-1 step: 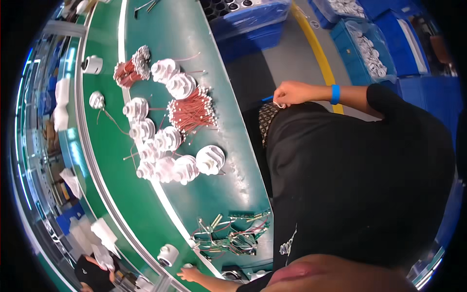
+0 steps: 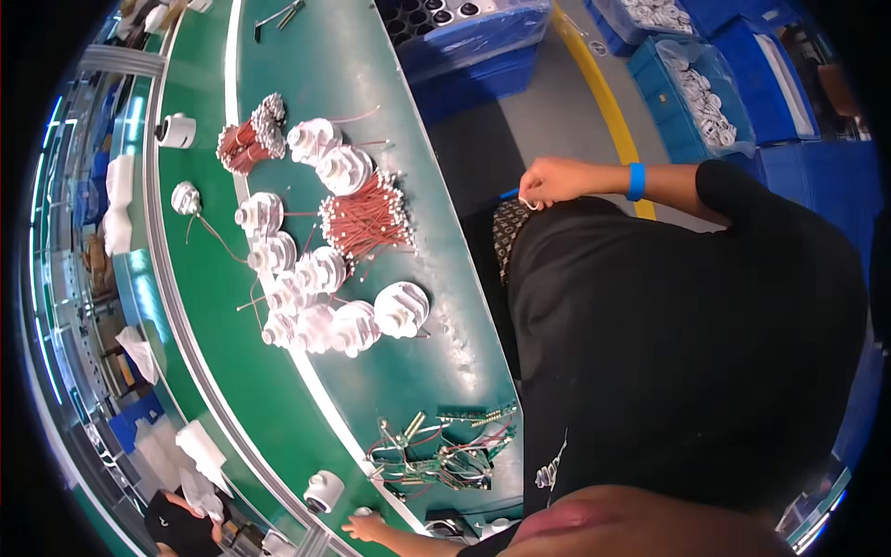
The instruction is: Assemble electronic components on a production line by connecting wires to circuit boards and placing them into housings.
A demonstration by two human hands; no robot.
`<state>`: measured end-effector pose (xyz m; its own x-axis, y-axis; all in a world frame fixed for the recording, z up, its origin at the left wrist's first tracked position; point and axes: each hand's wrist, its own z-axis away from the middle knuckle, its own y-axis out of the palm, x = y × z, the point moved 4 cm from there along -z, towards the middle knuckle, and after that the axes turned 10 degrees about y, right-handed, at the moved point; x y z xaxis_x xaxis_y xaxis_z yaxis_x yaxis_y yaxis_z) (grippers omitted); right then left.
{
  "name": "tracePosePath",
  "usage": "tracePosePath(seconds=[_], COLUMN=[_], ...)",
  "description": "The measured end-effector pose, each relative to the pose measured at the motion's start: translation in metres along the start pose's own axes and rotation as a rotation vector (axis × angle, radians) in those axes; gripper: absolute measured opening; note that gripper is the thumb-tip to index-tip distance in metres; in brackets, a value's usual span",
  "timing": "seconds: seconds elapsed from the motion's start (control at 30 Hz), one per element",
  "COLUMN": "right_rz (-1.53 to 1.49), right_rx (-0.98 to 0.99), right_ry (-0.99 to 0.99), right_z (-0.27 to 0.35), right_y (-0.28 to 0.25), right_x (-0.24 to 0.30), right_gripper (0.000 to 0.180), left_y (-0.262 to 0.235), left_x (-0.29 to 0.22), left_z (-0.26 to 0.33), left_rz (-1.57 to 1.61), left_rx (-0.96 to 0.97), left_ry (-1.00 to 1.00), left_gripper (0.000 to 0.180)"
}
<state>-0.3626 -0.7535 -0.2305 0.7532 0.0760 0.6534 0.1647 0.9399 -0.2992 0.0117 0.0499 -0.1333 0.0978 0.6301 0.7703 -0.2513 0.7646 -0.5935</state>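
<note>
My right hand (image 2: 554,181), with a blue band on its wrist, is closed on a small white loop (image 2: 533,202) beside my lap. My left hand (image 2: 364,527) reaches over the green bench at the bottom, its fingers around a small white round part (image 2: 363,511), partly hidden. Close to it stands a white camera-like unit (image 2: 324,491). Green circuit boards with wires (image 2: 445,457) lie in a heap nearby. In the middle of the bench are several white round housings (image 2: 402,309) with wire leads, and a spread bundle of red wires (image 2: 367,220) with white connectors.
A second red wire bundle (image 2: 252,136) and another white unit (image 2: 176,130) are farther along. Tools (image 2: 278,19) lie at the top. Blue crates (image 2: 691,97) holding white parts stand on the floor. Across the bench, a person (image 2: 181,523) in dark clothing is partly visible.
The whole view has shifted slightly. Both hands keep their places and holds; nothing on the bench has visibly moved.
</note>
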Motion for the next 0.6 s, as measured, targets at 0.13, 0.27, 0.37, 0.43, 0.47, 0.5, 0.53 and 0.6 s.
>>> tracePosePath(seconds=[0.13,0.27,0.37,0.43,0.47,0.5,0.53,0.6], right_rz=[-0.119,-0.208,-0.398,-0.327,-0.278,-0.24,-0.181,-0.11], right_rx=[0.059,0.185,0.282,0.329,0.404,0.45,0.498,0.527], right_ry=[0.051,0.149,0.109,0.141,0.105,0.102,0.092,-0.009], right_z=[-0.01,-0.02,-0.042,-0.042,-0.044,-0.043,-0.034,-0.034], right_y=[0.004,0.001,0.002,0.004,-0.001,-0.007,-0.012,-0.025], right_x=[-0.008,-0.005,-0.022,-0.006,0.007,0.025,0.048,0.082], right_gripper=[0.022,0.02,0.02,0.021,0.023,0.023,0.023,0.023], left_y=[-0.023,-0.056,-0.095,-0.125,-0.14,-0.163,-0.186,-0.217], left_x=[0.004,0.034,0.021,-0.003,-0.025,-0.052,-0.077,-0.127], left_z=[0.027,0.083,0.137,0.16,0.168,0.18,0.194,0.221], left_rz=[0.22,1.165,2.517,2.95,3.133,3.33,3.479,3.491], left_rx=[0.181,-0.012,-0.57,-0.803,-0.948,-0.778,-0.563,-0.671], left_ry=[-0.118,-0.546,-0.651,-0.373,-0.169,0.15,0.51,0.522], left_gripper=[0.084,0.079,0.072,0.075,0.082,0.082,0.082,0.076])
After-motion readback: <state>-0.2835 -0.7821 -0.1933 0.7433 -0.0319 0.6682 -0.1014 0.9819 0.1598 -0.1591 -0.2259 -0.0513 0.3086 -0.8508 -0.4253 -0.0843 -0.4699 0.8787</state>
